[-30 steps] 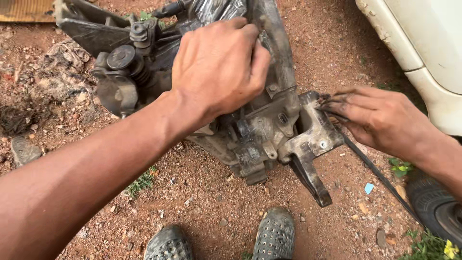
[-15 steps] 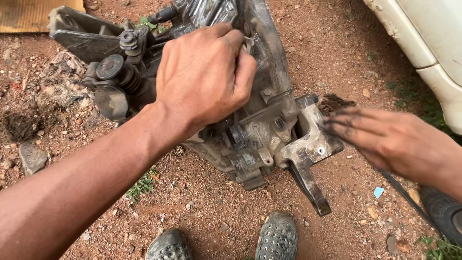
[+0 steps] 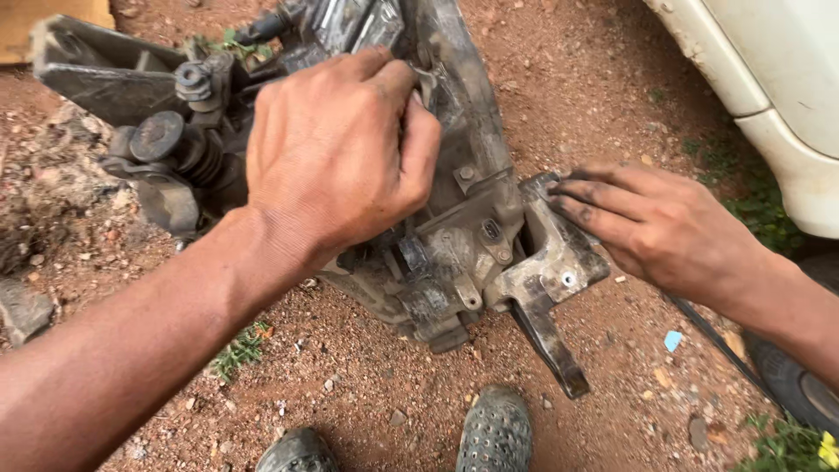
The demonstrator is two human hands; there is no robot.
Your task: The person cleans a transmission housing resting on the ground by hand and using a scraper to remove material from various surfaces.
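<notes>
Your left hand clamps over the gearbox housing; your right hand lies flat, fingers apparently loose, on its bracket. Bare dirt lies open near your shoes; the white car crowds the right.

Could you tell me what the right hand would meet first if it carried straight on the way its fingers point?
The right hand points left, its fingertips already at the edge of the grey metal bracket. Going on, it would probably press into the grimy gearbox housing just beyond, though depth is hard to judge.
</notes>
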